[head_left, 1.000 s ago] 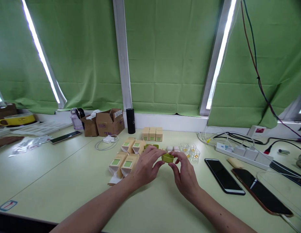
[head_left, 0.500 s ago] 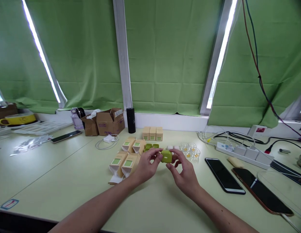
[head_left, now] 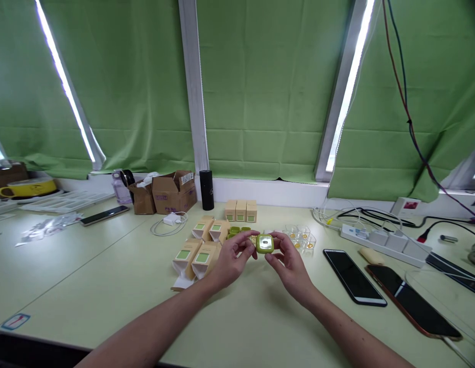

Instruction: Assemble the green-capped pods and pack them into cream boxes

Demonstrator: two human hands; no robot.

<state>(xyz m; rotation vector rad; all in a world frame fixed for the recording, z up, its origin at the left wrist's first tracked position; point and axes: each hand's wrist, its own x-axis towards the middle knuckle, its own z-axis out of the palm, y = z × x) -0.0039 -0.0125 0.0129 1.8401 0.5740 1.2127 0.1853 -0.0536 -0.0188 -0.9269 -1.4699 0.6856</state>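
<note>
A small green square case (head_left: 265,244), its pale shiny face toward the camera, is held above the table between my two hands. My left hand (head_left: 235,258) grips its left side and my right hand (head_left: 289,260) pinches its right side. Green cases (head_left: 233,231) sit on the table just behind my left hand, partly hidden by it. Open kraft boxes with green labels (head_left: 186,255) lie to the left, and three closed kraft boxes (head_left: 241,210) stand behind. Clear cups with yellow bits (head_left: 304,236) are behind my right hand.
On the right lie two phones (head_left: 354,276) (head_left: 411,299) and a white power strip (head_left: 383,243) with cables. A black cylinder (head_left: 207,190) and open cardboard cartons (head_left: 174,193) stand at the back. Farther left are another phone (head_left: 104,215) and a coiled white charger cable (head_left: 171,220).
The green case has been turned in my hands, so its pale shiny face now shows instead of the plain green one. Both hands have shifted slightly around it.
</note>
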